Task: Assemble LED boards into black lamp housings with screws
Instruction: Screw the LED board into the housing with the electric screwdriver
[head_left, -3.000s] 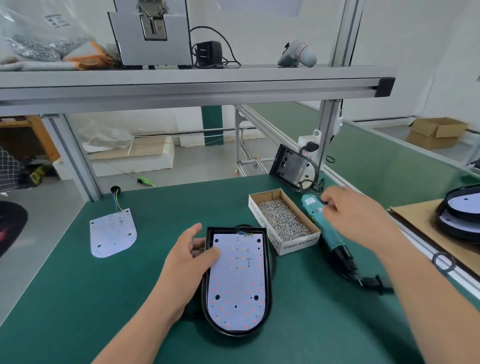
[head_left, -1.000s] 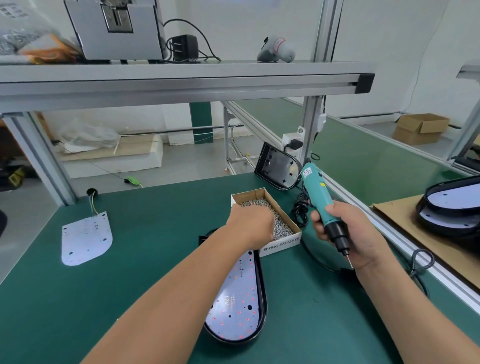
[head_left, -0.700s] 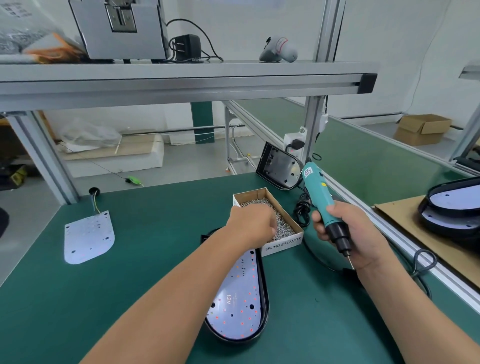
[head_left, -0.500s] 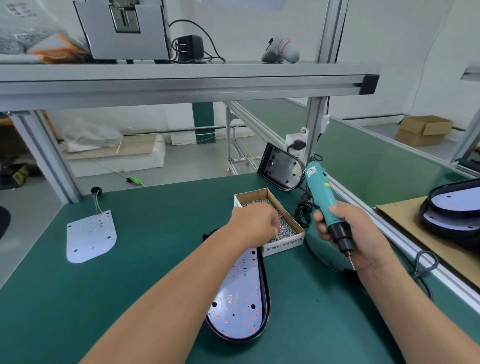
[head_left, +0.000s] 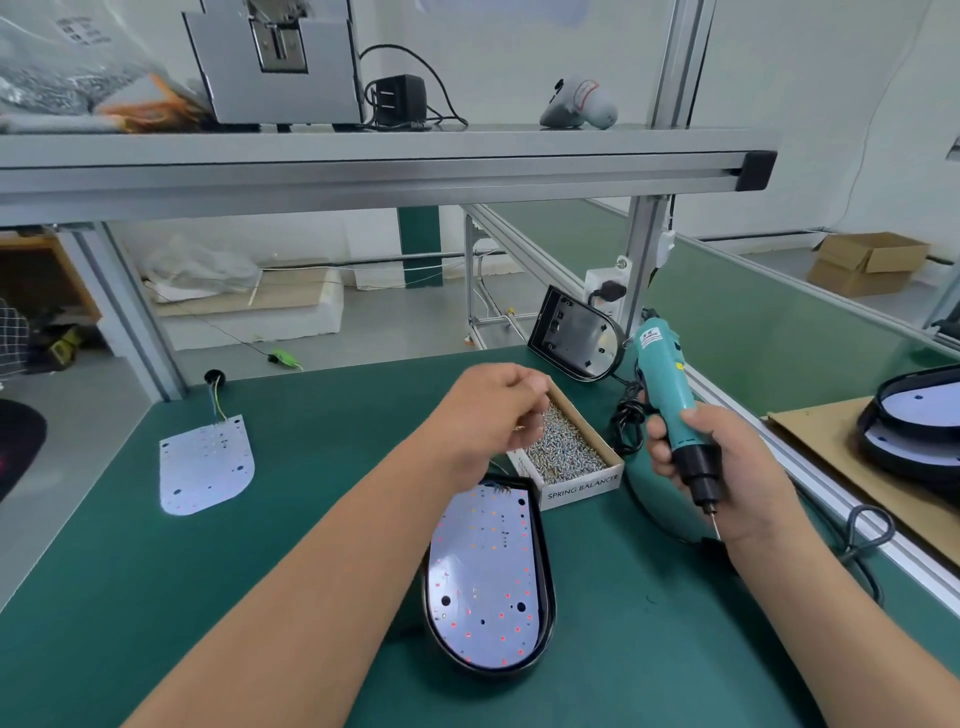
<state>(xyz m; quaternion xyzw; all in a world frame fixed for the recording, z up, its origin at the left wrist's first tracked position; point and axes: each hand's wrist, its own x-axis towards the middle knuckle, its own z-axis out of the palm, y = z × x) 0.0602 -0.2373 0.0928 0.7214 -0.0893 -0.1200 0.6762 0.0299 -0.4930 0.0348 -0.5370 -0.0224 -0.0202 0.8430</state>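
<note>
A black lamp housing (head_left: 543, 571) lies on the green bench with a white LED board (head_left: 483, 582) seated in it. Just behind it stands a small cardboard box of screws (head_left: 566, 447). My left hand (head_left: 493, 415) hovers over the box's near left corner, fingers curled and pinching a few screws. My right hand (head_left: 722, 467) grips a teal electric screwdriver (head_left: 670, 405), held upright with its bit pointing down, to the right of the box.
A loose LED board (head_left: 205, 465) with wires lies at the left. An empty black housing (head_left: 576, 340) leans at the back. Finished lamps (head_left: 914, 431) are stacked on cardboard at the right. The screwdriver's cable (head_left: 862, 535) trails along the bench's right rail.
My left hand has lifted out of the screw box with its fingers curled. My right hand keeps holding the screwdriver upright in nearly the same spot.
</note>
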